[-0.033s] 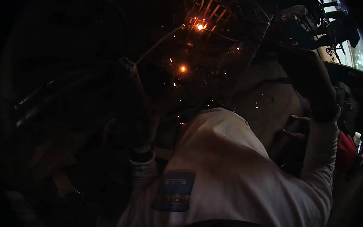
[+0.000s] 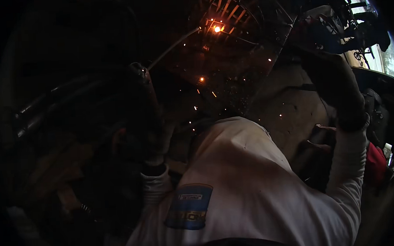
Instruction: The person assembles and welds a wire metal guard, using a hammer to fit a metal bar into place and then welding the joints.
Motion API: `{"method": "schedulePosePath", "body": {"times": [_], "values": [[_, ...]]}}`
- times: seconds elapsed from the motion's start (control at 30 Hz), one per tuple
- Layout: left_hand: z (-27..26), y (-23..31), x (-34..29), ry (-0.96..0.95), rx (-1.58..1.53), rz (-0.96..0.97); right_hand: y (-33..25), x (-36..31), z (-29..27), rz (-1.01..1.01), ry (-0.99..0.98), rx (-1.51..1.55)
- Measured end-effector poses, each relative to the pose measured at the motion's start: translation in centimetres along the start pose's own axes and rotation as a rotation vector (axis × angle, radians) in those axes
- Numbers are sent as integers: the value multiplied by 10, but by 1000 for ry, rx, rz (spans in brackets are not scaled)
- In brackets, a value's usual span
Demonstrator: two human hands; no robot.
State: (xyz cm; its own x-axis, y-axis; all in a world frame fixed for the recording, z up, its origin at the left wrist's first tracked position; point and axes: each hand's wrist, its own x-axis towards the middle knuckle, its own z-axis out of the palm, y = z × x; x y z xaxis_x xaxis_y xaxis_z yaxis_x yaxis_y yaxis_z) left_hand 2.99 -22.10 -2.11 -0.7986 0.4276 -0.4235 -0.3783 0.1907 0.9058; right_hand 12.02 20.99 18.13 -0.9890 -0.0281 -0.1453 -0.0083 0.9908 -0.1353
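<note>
My left hand (image 2: 161, 140), dark in the shadow, is closed around an electrode holder (image 2: 147, 83). A thin welding rod (image 2: 171, 47) slants up and right from the holder. Its tip lies just left of a bright orange glowing spot (image 2: 217, 29) on a round metal grille (image 2: 233, 15) with spaced bars. At the right, my right hand (image 2: 332, 78), in a dark glove, reaches up beside the edge of a dark metal sheet (image 2: 251, 60). Shadow hides its fingers, so I cannot tell whether they grip the sheet.
Sparks (image 2: 202, 79) are scattered below the glow. Thick dark tubes (image 2: 40, 111) lie at the left. My knee in pale cloth (image 2: 247, 156) fills the lower middle. Someone's dark-clad figure (image 2: 326, 31) is near the bright opening (image 2: 383, 62) at the upper right. Red cloth (image 2: 376, 165) shows at the right.
The sparks have shifted, and the metal sheet and surroundings look slightly lighter. Both hands, the electrode holder and the rod show almost no movement.
</note>
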Motion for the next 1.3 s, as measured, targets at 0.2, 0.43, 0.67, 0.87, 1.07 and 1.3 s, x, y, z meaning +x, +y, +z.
{"method": "schedulePosePath", "body": {"times": [0.2,0.43,0.67,0.87,1.07,1.3], "values": [[6,14,0,26,919,830,-11,8,-4,-81,38,-93],[19,15,-3,-4,-55,122,-10,8,0,3,18,39],[18,15,-6,16,-20,145,-14,4,-3,8,78,-11],[20,19,-20,41,-53,117,-20,-22,-25,68,34,-3],[30,11,-29,71,-245,133,23,-85,48,596,206,700],[57,7,-39,144,-299,262,84,-60,118,518,453,754]]}}
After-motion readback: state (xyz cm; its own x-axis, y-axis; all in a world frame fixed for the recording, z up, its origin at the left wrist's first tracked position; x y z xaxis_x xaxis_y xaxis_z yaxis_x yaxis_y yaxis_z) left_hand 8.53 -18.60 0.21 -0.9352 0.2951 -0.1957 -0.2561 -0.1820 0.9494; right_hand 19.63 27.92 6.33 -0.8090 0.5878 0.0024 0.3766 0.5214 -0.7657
